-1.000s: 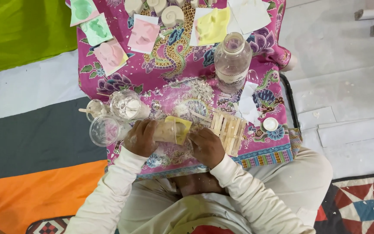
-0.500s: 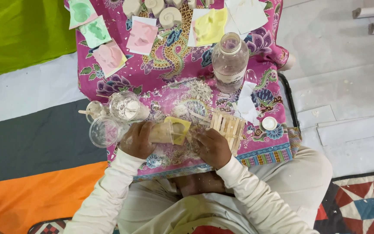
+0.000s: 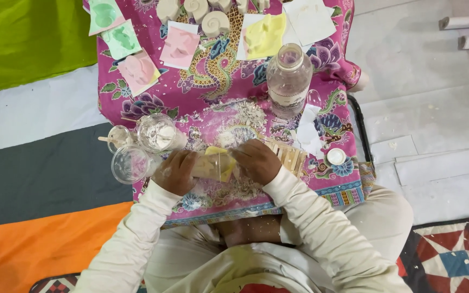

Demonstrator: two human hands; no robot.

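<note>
Head view looks straight down on you, seated at a low table draped in a pink patterned cloth (image 3: 212,92). Your left hand (image 3: 175,172) and right hand (image 3: 256,160) are both closed around a yellow mould (image 3: 215,164), one at each end, with the mould held just above the cloth between them. It looks pale and dusted with white powder; whether it is filled, you cannot tell from here.

Take the clear plastic bottle (image 3: 288,78) as your landmark. The mould sits well toward you and to the left of it. Further left of the bottle, just beside your left hand, stand three clear cups (image 3: 155,133), one with white powder in it. Between the bottle and your right hand lie a bundle of flat wooden sticks (image 3: 288,156) and some crumpled white paper (image 3: 307,133); a small white cap (image 3: 336,157) lies near the sticks. Beyond the bottle, coloured cast tiles (image 3: 180,46) lie on paper squares.

The likely trouble: your left knuckles are touching or nearly touching the nearest cup, so a twist of the mould could tip it and spill powder. Squeezing the soft mould unevenly could also crack whatever sits inside.
</note>
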